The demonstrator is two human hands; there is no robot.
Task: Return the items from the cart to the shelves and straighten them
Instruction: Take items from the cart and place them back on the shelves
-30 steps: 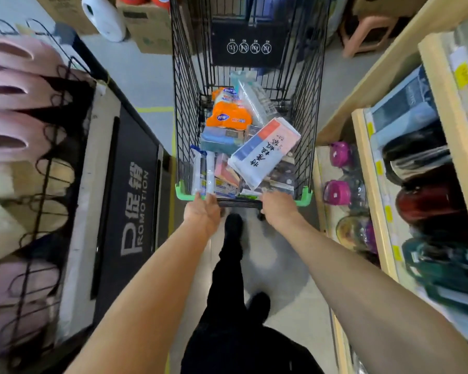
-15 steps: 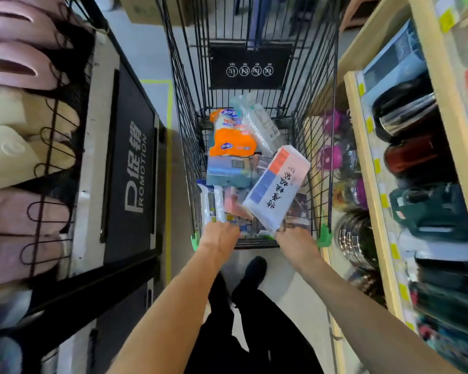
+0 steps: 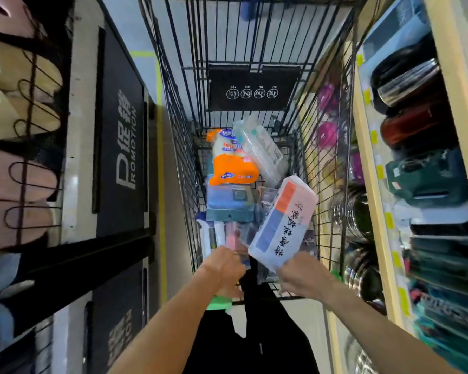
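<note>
A: Aisle, head view. The black wire shopping cart (image 3: 254, 76) stood between a black promotion stand (image 3: 119, 157) to the person's left and pale wooden shelves (image 3: 373, 211) to the right. What of the hands?

B: Both were at the cart's near end. The left hand (image 3: 223, 268) had its fingers curled over the handle bar, by the green plastic corner cap (image 3: 218, 303). The right hand (image 3: 300, 276) lay over the same bar further right; motion blur hid its fingers, so the observer could not tell whether it clasped the bar or only rested there.

A: And the goods, relative to those hands?

B: All inside the basket, none held. A white flat packet with an orange and a blue panel and dark characters (image 3: 284, 222) leaned tilted just beyond the right hand, its lower edge close to the knuckles. Past it lay an orange-and-white soft pack (image 3: 231, 163), with a clear plastic pack (image 3: 262, 149) beside it and a blue box (image 3: 229, 201) nearer the handle. White tubes (image 3: 208, 236) stood just ahead of the left hand.

A: The shelves?

B: Dark flasks and a green case (image 3: 427, 176), blurred.
</note>
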